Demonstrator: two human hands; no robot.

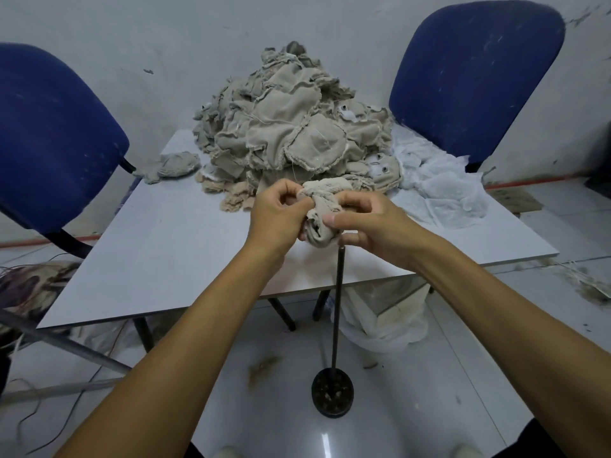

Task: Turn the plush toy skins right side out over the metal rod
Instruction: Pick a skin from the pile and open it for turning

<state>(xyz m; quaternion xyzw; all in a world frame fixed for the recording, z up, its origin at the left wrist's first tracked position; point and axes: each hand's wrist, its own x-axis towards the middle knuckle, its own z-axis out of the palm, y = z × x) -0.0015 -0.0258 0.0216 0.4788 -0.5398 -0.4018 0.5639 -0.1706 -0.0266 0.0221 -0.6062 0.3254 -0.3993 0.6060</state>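
A bunched beige plush skin [322, 213] is held between both hands just above the tip of the upright metal rod [338, 305]. My left hand [277, 216] grips the skin's left side with curled fingers. My right hand [370, 223] pinches its right side, thumb on the fabric. The rod rises from a round dark base [332, 393] on the floor. A big heap of beige inside-out skins [291, 127] lies at the far side of the white table [165, 259].
Two blue chairs stand behind the table, one at the left [49, 133] and one at the right [476, 77]. White gauzy fabric [443, 190] lies on the table's right side. A small beige skin [175, 165] sits apart at the left. Wires trail on the floor at the left.
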